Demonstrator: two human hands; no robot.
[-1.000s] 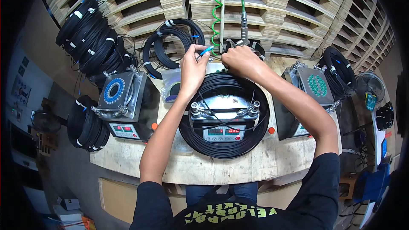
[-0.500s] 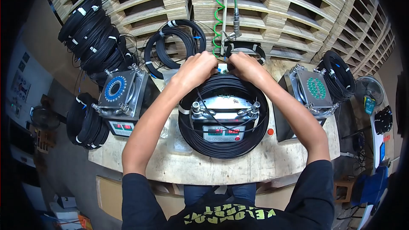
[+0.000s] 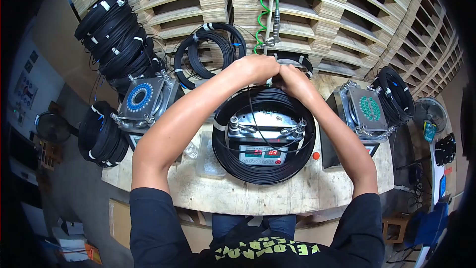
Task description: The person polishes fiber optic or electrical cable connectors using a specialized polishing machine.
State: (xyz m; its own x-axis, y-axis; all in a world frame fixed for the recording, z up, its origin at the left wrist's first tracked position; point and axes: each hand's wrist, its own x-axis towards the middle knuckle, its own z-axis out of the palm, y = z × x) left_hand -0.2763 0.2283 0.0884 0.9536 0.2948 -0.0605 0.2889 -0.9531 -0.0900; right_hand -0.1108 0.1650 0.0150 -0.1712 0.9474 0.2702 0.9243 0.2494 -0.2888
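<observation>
My left hand (image 3: 263, 69) and my right hand (image 3: 292, 79) meet at the far side of the middle machine, fingers closed and close together. What they pinch is too small and too covered to make out. Just below them lies a large black cable coil (image 3: 267, 174), looped around the middle machine (image 3: 263, 119), which has a metal top and a lit red display. A loose black cable strand (image 3: 252, 106) runs down from near my left hand across that machine.
A machine with a ring of blue pieces (image 3: 140, 97) stands left; one with green pieces (image 3: 369, 108) stands right. Black coils (image 3: 111, 34) are stacked at far left. A green spiral hose (image 3: 263, 15) hangs ahead. A clear tray (image 3: 210, 161) and red cap (image 3: 316, 156) lie on the table.
My left hand has moved right, up to my right hand; they were apart before. My right hand has shifted slightly right and nearer me. The view has tilted a little.
</observation>
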